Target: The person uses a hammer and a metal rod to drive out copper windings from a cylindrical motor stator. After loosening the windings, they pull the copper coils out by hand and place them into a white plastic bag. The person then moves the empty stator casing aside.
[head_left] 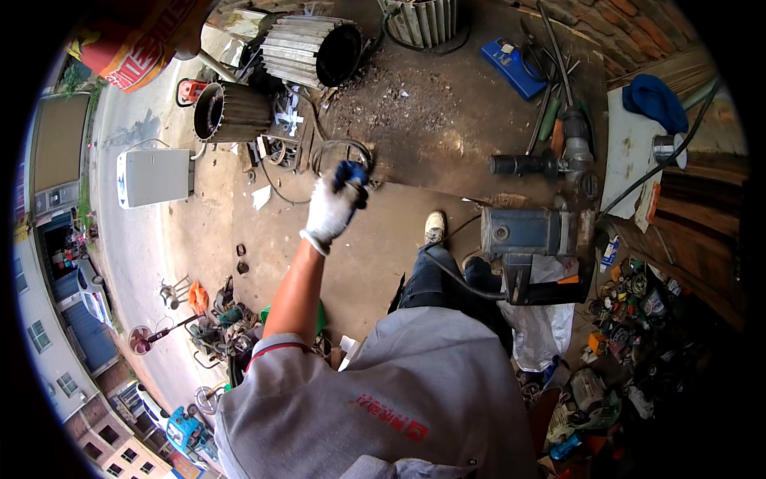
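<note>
My left hand (333, 206) wears a white glove with blue, dark-stained fingers. It is raised over the floor in front of me with its fingers curled closed; anything in them is too small to make out. Just beyond it, a loop of dark cable (369, 153) lies on the ground. My right forearm (544, 417) is in shadow at the lower right, and what looks like my blue-gloved right hand (557, 372) shows beside my hip, its fingers indistinct. A large blue-grey demolition hammer (527, 231) with a black side handle stands to my right, apart from both hands.
Finned metal motor housings (299, 52) lie at the far left near scattered debris. A blue tool case (511, 68) and long tools are at the far right. Piled parts (638, 335) crowd the right side. A white box (153, 177) stands by the road. Someone's orange-red sleeve (132, 48) shows upper left.
</note>
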`<state>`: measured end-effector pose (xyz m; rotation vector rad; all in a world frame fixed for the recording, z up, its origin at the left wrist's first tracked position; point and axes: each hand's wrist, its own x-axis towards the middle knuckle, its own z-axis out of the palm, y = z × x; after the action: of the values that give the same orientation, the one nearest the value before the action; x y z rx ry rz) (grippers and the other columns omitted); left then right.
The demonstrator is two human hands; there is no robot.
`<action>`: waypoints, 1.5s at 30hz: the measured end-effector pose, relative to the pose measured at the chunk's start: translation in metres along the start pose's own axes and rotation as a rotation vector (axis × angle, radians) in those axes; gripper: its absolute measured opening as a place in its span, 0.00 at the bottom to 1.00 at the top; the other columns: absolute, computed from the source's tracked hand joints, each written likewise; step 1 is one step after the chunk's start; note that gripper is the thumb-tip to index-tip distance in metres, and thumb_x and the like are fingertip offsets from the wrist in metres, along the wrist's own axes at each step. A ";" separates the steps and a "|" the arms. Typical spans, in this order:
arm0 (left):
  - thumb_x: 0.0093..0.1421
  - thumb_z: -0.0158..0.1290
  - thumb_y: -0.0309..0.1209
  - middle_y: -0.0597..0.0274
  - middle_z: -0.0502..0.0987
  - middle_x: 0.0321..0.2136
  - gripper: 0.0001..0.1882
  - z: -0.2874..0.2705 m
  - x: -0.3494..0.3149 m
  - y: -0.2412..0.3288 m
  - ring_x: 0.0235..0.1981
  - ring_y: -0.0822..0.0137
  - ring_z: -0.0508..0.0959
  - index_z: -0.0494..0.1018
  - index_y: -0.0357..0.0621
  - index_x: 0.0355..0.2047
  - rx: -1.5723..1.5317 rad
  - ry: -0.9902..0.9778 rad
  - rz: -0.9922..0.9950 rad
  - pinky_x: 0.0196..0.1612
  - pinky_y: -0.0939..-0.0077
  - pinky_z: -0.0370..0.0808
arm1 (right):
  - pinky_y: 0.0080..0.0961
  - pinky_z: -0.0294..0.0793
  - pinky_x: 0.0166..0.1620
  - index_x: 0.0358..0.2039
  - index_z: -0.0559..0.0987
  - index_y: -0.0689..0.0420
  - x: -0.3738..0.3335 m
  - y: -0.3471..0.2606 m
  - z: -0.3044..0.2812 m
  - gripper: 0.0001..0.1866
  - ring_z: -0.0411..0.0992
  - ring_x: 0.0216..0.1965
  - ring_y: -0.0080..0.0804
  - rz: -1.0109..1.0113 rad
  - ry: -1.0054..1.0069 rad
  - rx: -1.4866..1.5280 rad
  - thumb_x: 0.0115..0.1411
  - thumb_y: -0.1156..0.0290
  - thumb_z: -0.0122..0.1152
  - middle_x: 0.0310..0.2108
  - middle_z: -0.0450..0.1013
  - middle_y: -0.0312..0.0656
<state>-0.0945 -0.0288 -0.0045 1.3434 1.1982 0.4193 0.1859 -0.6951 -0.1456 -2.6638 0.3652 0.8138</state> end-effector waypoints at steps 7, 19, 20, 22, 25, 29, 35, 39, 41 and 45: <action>0.59 0.51 0.28 0.58 0.73 0.28 0.07 0.076 -0.063 0.028 0.26 0.68 0.74 0.69 0.37 0.36 0.098 -0.444 0.002 0.30 0.73 0.71 | 0.35 0.69 0.37 0.32 0.80 0.62 0.011 0.013 -0.008 0.18 0.73 0.32 0.45 -0.079 -0.023 -0.102 0.56 0.57 0.55 0.31 0.77 0.50; 0.55 0.50 0.33 0.43 0.77 0.28 0.13 0.313 -0.177 -0.036 0.33 0.47 0.77 0.73 0.39 0.38 0.575 -1.055 0.097 0.38 0.61 0.73 | 0.29 0.70 0.34 0.37 0.80 0.59 0.031 0.038 0.009 0.18 0.72 0.30 0.34 0.005 0.078 0.232 0.59 0.57 0.55 0.29 0.75 0.42; 0.55 0.51 0.36 0.42 0.77 0.29 0.15 0.341 -0.177 -0.046 0.35 0.45 0.78 0.73 0.40 0.39 0.630 -0.990 0.101 0.40 0.59 0.73 | 0.20 0.67 0.27 0.36 0.80 0.61 0.026 0.034 0.009 0.14 0.68 0.25 0.23 -0.067 0.056 0.612 0.57 0.63 0.61 0.24 0.74 0.34; 0.55 0.51 0.41 0.41 0.78 0.33 0.20 0.404 -0.166 -0.131 0.39 0.45 0.78 0.74 0.40 0.41 0.720 -0.975 0.147 0.42 0.59 0.73 | 0.18 0.69 0.29 0.35 0.80 0.64 0.033 0.040 0.002 0.13 0.69 0.25 0.22 0.040 0.045 0.563 0.56 0.67 0.64 0.27 0.74 0.34; 0.54 0.53 0.45 0.39 0.71 0.49 0.30 0.437 -0.171 -0.124 0.50 0.45 0.71 0.66 0.44 0.54 0.819 -1.136 0.174 0.53 0.60 0.68 | 0.20 0.71 0.31 0.34 0.80 0.64 0.038 0.051 0.003 0.13 0.70 0.26 0.23 0.070 0.085 0.543 0.54 0.66 0.65 0.28 0.76 0.37; 0.52 0.56 0.48 0.39 0.62 0.57 0.35 0.413 -0.164 -0.144 0.56 0.44 0.65 0.64 0.45 0.57 0.976 -0.649 0.362 0.57 0.58 0.63 | 0.21 0.70 0.31 0.34 0.81 0.65 0.025 0.055 -0.010 0.13 0.70 0.25 0.24 -0.003 0.085 0.784 0.54 0.66 0.64 0.29 0.77 0.39; 0.57 0.55 0.43 0.58 0.76 0.41 0.24 0.395 -0.115 -0.236 0.46 0.61 0.74 0.70 0.41 0.48 0.411 -0.489 -0.230 0.55 0.64 0.67 | 0.31 0.70 0.32 0.29 0.79 0.64 0.027 0.109 0.009 0.15 0.70 0.25 0.33 0.018 0.278 0.510 0.55 0.62 0.61 0.25 0.77 0.41; 0.61 0.44 0.35 0.59 0.77 0.42 0.19 0.436 -0.117 -0.276 0.40 0.61 0.77 0.69 0.41 0.49 0.635 -0.884 0.460 0.50 0.67 0.70 | 0.29 0.71 0.39 0.33 0.80 0.58 0.038 0.121 0.019 0.11 0.72 0.33 0.35 0.221 0.225 0.863 0.58 0.64 0.55 0.30 0.75 0.40; 0.53 0.44 0.30 0.53 0.77 0.39 0.22 0.489 -0.126 -0.269 0.37 0.55 0.77 0.67 0.40 0.50 0.686 -0.981 0.979 0.44 0.65 0.72 | 0.28 0.71 0.44 0.42 0.76 0.60 0.062 0.145 0.014 0.15 0.72 0.39 0.34 0.219 0.013 1.437 0.60 0.64 0.54 0.37 0.74 0.42; 0.41 0.53 0.29 0.48 0.77 0.32 0.28 0.538 -0.176 -0.112 0.31 0.50 0.77 0.69 0.37 0.47 0.924 -0.929 1.007 0.34 0.61 0.73 | 0.33 0.72 0.44 0.45 0.74 0.57 0.111 0.155 -0.035 0.15 0.72 0.38 0.40 -0.475 0.527 0.487 0.57 0.71 0.52 0.38 0.74 0.47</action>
<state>0.2404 -0.4776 -0.1430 2.5119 -0.2231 -0.1591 0.2404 -0.8657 -0.2184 -2.3060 0.0274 -0.1203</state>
